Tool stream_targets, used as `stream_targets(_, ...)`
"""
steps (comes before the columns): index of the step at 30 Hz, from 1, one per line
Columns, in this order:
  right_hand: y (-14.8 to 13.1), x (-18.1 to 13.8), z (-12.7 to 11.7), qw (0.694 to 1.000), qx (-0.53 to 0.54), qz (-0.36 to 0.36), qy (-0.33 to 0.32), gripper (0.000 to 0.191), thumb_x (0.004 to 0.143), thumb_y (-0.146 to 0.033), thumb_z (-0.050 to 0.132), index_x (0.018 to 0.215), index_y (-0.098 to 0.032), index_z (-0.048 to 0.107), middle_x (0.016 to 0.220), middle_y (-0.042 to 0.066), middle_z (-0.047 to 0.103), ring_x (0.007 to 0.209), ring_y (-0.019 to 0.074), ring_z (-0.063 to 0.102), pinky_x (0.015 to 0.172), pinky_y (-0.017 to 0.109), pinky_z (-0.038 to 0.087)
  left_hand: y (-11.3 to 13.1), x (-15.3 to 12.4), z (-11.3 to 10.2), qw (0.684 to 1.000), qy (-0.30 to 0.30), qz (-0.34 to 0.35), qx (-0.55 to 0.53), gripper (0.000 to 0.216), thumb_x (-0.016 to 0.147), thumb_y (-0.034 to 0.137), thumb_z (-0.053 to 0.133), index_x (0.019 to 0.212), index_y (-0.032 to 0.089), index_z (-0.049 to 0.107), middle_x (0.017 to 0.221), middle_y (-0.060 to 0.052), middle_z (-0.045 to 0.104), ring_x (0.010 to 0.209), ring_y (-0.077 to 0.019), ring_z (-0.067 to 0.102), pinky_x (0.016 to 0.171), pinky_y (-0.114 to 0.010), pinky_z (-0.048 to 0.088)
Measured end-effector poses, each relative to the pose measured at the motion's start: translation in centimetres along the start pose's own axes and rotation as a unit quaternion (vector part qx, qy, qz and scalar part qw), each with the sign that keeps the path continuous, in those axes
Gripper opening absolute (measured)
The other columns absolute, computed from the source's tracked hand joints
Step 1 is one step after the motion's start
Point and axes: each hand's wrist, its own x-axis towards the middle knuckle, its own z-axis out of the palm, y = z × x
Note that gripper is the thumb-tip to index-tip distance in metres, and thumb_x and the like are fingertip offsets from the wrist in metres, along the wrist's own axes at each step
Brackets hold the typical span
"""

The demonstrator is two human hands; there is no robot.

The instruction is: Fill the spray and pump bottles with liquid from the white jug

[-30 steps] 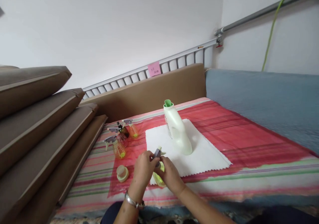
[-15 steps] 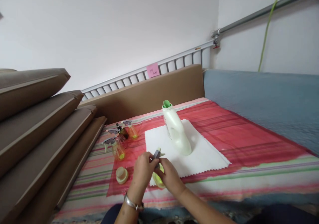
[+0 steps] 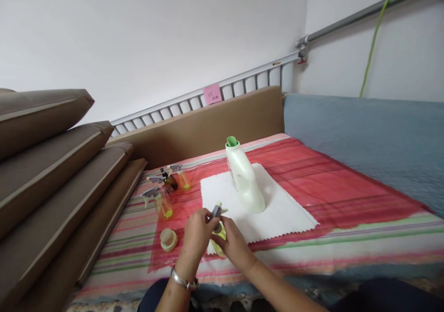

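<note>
Near the front of the white cloth (image 3: 280, 215), my left hand (image 3: 198, 228) is closed on the grey spray head (image 3: 216, 210) of a small spray bottle. My right hand (image 3: 234, 242) is closed round the neck of the same spray bottle (image 3: 218, 248), which has a yellow-green body partly hidden by my fingers. The spray head sits on the bottle's top; whether it is screwed tight I cannot tell. Just beyond my hands a large pale-green jug (image 3: 248, 182) stands on the cloth, uncapped, with a green spout in its mouth.
On the left stand several spray bottles (image 3: 163, 206) and a dark bottle (image 3: 169, 181). A pale round cap (image 3: 168, 240) lies left of my left hand. Tan cushions (image 3: 62, 177) are stacked far left; a tan cushion (image 3: 208, 122) and a blue bolster (image 3: 360, 145) border the striped sheet (image 3: 350, 247).
The view has shifted slightly. Both my hands keep their hold on the spray bottle, and its spray head has turned or tilted a little.
</note>
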Motion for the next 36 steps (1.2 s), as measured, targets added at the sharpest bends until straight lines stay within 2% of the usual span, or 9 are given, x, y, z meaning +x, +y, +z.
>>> stream_targets(4,-0.22,0.15,-0.05,1.0,-0.015,0.002,0.003,0.015,0.081,-0.025,0.062,0.092,-0.018,0.057,0.09,0.008,0.065,0.088,0.025,0.059,0.077,0.037,0.046,0.05,-0.16,-0.1,1.0,0.009,0.002,0.003,0.015,0.072,0.029,0.059,0.073,0.015,0.064,0.064,-0.002,0.059,0.062,-0.0157,0.052,0.056,-0.024,0.03)
stream_targets(7,-0.42,0.29,-0.01,0.999,-0.031,0.015,0.02,0.021,0.078,-0.029,0.066,0.091,-0.016,0.056,0.089,0.011,0.065,0.086,0.0282,0.059,0.075,0.04,0.045,-0.04,-0.21,-0.09,1.0,0.003,-0.004,-0.009,0.016,0.072,0.03,0.06,0.072,0.015,0.065,0.063,-0.002,0.06,0.061,-0.0157,0.052,0.056,-0.024,0.031)
stream_targets(11,-0.65,0.27,0.05,1.0,-0.02,-0.009,0.004,0.018,0.084,-0.025,0.059,0.101,-0.019,0.056,0.094,0.007,0.065,0.09,0.0232,0.06,0.078,0.034,0.046,-0.3,-0.17,0.04,1.0,0.004,0.003,-0.016,0.016,0.072,0.03,0.061,0.073,0.015,0.065,0.065,-0.003,0.061,0.063,-0.0164,0.054,0.057,-0.024,0.032)
stream_targets(16,-0.46,0.31,0.09,0.999,-0.045,0.006,0.023,0.017,0.081,-0.032,0.063,0.087,-0.017,0.057,0.083,0.009,0.065,0.082,0.0279,0.06,0.072,0.038,0.045,-0.34,-0.18,0.1,1.0,0.011,-0.003,-0.014,0.014,0.072,0.029,0.062,0.073,0.015,0.064,0.066,-0.003,0.062,0.063,-0.0162,0.054,0.057,-0.024,0.032)
stream_targets(21,-0.56,0.24,-0.09,0.999,-0.034,-0.009,0.017,0.021,0.083,-0.026,0.06,0.101,-0.018,0.055,0.096,0.008,0.065,0.091,0.0245,0.06,0.077,0.034,0.046,-0.31,-0.23,0.12,1.0,0.005,-0.001,-0.012,0.016,0.073,0.03,0.061,0.073,0.015,0.064,0.067,-0.004,0.063,0.065,-0.0167,0.056,0.057,-0.024,0.032)
stream_targets(24,-0.68,0.41,-0.17,0.999,-0.036,-0.003,0.021,0.013,0.083,-0.03,0.059,0.089,-0.019,0.056,0.087,0.007,0.066,0.085,0.025,0.061,0.075,0.036,0.045,-0.38,-0.13,0.21,1.0,0.015,0.0,-0.005,0.016,0.073,0.031,0.061,0.073,0.015,0.065,0.067,-0.004,0.064,0.064,-0.0166,0.055,0.056,-0.024,0.031)
stream_targets(26,-0.68,0.46,-0.12,0.999,-0.04,0.011,0.033,0.017,0.082,-0.034,0.06,0.086,-0.018,0.056,0.085,0.009,0.065,0.082,0.0273,0.06,0.073,0.039,0.045,-0.44,-0.02,0.23,1.0,0.017,-0.003,-0.008,0.017,0.073,0.031,0.062,0.073,0.014,0.065,0.067,-0.004,0.064,0.063,-0.0164,0.055,0.056,-0.024,0.031)
stream_targets(30,-0.5,0.23,0.07,1.0,-0.016,-0.002,0.021,0.024,0.08,-0.027,0.064,0.101,-0.019,0.054,0.096,0.008,0.065,0.091,0.0253,0.06,0.077,0.037,0.047,-0.51,0.05,0.19,1.0,0.011,0.002,-0.011,0.018,0.073,0.032,0.061,0.073,0.014,0.065,0.066,-0.004,0.063,0.062,-0.0164,0.055,0.055,-0.024,0.031)
stream_targets(36,-0.44,0.5,0.26,1.0,-0.013,0.001,0.018,0.009,0.082,-0.024,0.06,0.088,-0.019,0.055,0.087,0.007,0.063,0.086,0.0245,0.058,0.074,0.035,0.045,-0.35,-0.03,0.24,1.0,0.011,0.001,0.0,0.016,0.073,0.03,0.059,0.07,0.015,0.063,0.065,-0.004,0.063,0.062,-0.0167,0.056,0.057,-0.024,0.033)
